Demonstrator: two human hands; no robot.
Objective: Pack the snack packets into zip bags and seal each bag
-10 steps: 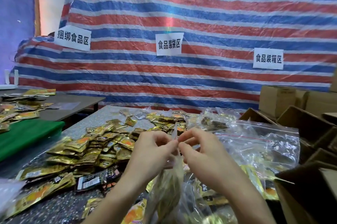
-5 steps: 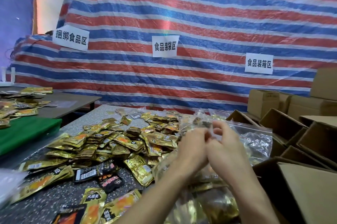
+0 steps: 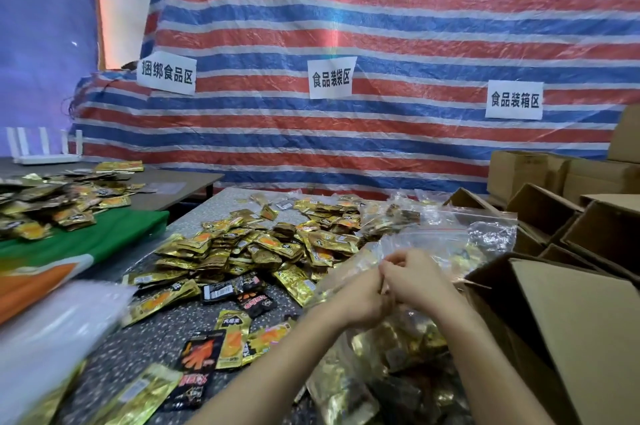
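Left hand (image 3: pixel 360 298): fingers curled, grip closed on the top edge of the filled zip bag (image 3: pixel 377 365), knuckles against the right hand.
Right hand (image 3: pixel 417 277): fingers curled, grip pinching that same top edge, so the two grips meet at the bag's mouth.
Filled zip bag: lies below both wrists, running toward the near edge of the table (image 3: pixel 149 341), with its mouth up at the fingertips. I cannot tell whether the strip is pressed closed.
Inside that bag: gold and dark snack packets, packed close.
Loose snack packets (image 3: pixel 263 244): heaped on the table left of the hands and beyond them, mostly gold, with a few black ones nearer.
Other zip bags (image 3: pixel 485 234): clear, just beyond the hands; at least one at the far side holds packets.
Cardboard boxes (image 3: pixel 588 320): open, right of the hands, the nearest just beside the right forearm. Their insides are too dark to read.
Side table (image 3: pixel 187 182): at left, with a green cloth (image 3: pixel 104 230) and more gold packets.
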